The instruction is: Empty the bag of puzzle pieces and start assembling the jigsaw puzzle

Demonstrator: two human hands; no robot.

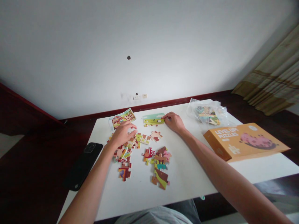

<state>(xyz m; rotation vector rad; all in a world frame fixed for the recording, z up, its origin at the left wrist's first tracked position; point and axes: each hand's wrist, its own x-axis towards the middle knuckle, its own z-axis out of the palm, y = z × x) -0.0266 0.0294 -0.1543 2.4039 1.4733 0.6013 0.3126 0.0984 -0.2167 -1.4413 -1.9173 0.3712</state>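
Observation:
A joined strip of jigsaw puzzle (151, 120), green field under pale sky, lies near the far side of the table. At its right edge is my right hand (174, 122), its thumb and fingers pinched on a puzzle piece that they mostly cover. My left hand (123, 133) is held palm down over a pile of loose puzzle pieces (128, 149), thumb and fingers apart. Just behind it lies a picture card (129, 116) with a farm scene. A red barn piece (149, 153) and several brown and green pieces (161, 171) lie nearer me.
An orange puzzle box (247, 141) sits at the table's right. Behind it is a clear plastic bag (207, 115) with more pieces inside. A black phone (86, 166) rests along the left edge of the white table (187, 174). A wall stands beyond.

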